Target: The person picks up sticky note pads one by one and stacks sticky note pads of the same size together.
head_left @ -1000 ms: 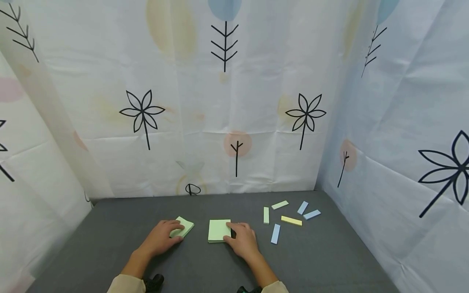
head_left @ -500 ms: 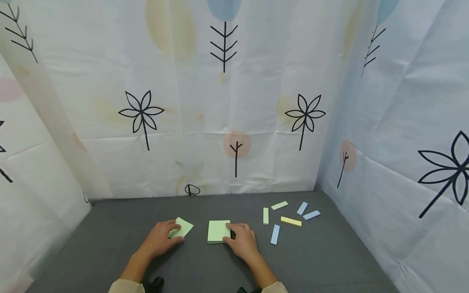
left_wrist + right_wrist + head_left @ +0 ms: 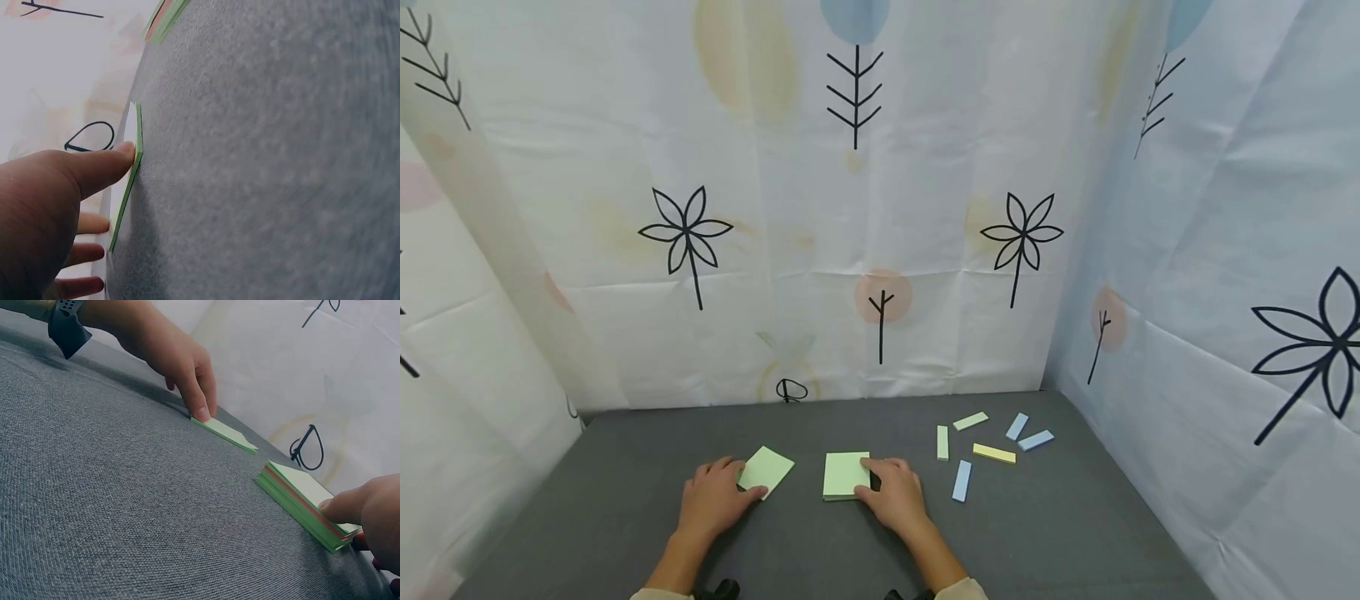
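Observation:
A thin pale green pad of sticky notes (image 3: 768, 472) lies turned at an angle on the grey table. My left hand (image 3: 712, 502) is at its left side, the thumb (image 3: 103, 169) touching the pad near a corner and the other fingers loosely extended. To its right, a thicker square stack of sticky notes (image 3: 846, 476) lies nearly straight; the right wrist view shows green layers with a reddish one between. My right hand (image 3: 896, 495) holds this stack at its right side, with the thumb (image 3: 344, 505) on the near edge and the index finger at the far right corner.
Several narrow strips lie scattered at the right: green strips (image 3: 942, 443), blue strips (image 3: 962, 481) and a yellow strip (image 3: 994, 453). White patterned cloth (image 3: 820, 333) hangs behind the table and along both sides.
My left hand has drawn back a little to the left, its fingers coming off the thin pad's top, so more of the pad shows. The right hand stays at its stack.

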`<state>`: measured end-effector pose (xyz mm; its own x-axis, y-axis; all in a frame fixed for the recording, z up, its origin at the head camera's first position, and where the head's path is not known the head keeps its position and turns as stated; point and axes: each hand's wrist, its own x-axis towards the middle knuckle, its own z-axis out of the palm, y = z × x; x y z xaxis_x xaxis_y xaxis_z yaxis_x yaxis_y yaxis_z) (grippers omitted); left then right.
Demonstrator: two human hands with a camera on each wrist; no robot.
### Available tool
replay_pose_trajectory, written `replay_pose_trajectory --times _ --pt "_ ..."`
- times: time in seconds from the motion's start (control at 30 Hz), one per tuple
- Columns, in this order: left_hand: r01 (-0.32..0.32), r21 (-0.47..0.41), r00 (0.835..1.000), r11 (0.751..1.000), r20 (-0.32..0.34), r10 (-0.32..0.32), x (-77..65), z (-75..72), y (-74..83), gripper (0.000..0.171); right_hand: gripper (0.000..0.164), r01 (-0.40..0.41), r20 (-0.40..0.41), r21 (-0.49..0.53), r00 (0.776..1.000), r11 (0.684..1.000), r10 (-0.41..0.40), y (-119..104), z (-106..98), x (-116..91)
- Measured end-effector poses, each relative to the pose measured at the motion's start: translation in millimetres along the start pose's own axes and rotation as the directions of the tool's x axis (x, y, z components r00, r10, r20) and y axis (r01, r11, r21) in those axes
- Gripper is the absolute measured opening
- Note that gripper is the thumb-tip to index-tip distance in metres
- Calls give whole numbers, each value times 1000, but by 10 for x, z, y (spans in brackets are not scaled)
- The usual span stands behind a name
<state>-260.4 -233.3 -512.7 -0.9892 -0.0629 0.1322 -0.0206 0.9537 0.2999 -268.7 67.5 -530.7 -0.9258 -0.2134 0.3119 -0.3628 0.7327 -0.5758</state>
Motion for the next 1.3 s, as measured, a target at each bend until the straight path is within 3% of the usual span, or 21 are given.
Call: replay_pose_trajectory --times 0.3,0.67,0.83,0.93,1.13,1.3 --pt "68 -26 997 997 -21 -69 -9 37 29 73 44 -5 -3 -3 1000 1000 5 5 2 -2" --pt "108 -203 984 973 -117 -134 -11 76 87 52 44 -9 1 -4 1000 1000 9 9 0 5" --pt "76 -306 974 949 -182 -137 -25 130 107 43 45 -7 0 -10 1000 1000 7 11 4 10" --pt "28 -413 971 910 -205 -123 -38 142 128 39 45 -6 -1 -5 1000 1000 6 6 0 6" --pt "-54 -587 977 808 -198 -78 -20 138 189 35 45 -7 0 -4 1000 1000 7 -3 -8 1" --pt "-28 -698 987 715 -134 -92 1 149 234 38 45 -8 2 -6 1000 1000 8 -11 -14 2"
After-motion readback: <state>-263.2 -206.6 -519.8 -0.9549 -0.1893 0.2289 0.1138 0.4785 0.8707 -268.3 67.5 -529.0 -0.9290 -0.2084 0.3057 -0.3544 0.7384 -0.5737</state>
